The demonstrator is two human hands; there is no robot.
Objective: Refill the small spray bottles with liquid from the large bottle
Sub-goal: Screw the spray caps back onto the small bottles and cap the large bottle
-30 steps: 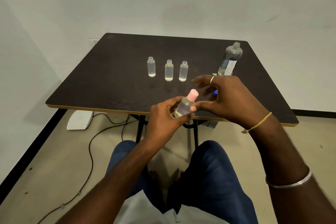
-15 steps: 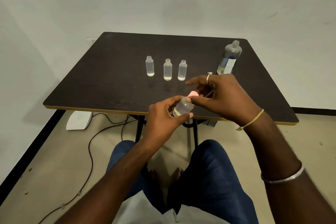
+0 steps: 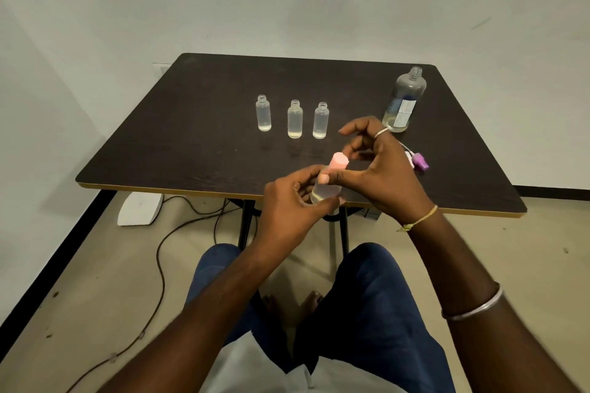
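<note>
Nearest, my left hand [image 3: 293, 201] gripped one small bottle [image 3: 326, 194] over the worktop [image 3: 191, 143] edge, right hand [image 3: 383, 175] pinching its pink cap [image 3: 339, 163]. Farther, three uncapped bottles [image 3: 294, 120] stood nearly empty, with the large bottle [image 3: 404, 100] far right. I judged all refilling remained.

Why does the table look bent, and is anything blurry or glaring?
Head view: the wide-angle lens bows the table edges; light is soft and even, with faint reflections under the three open small bottles; the pink cap, pinched by the right hand on the capped bottle the left hand grips, looks washed out and soft.
</note>
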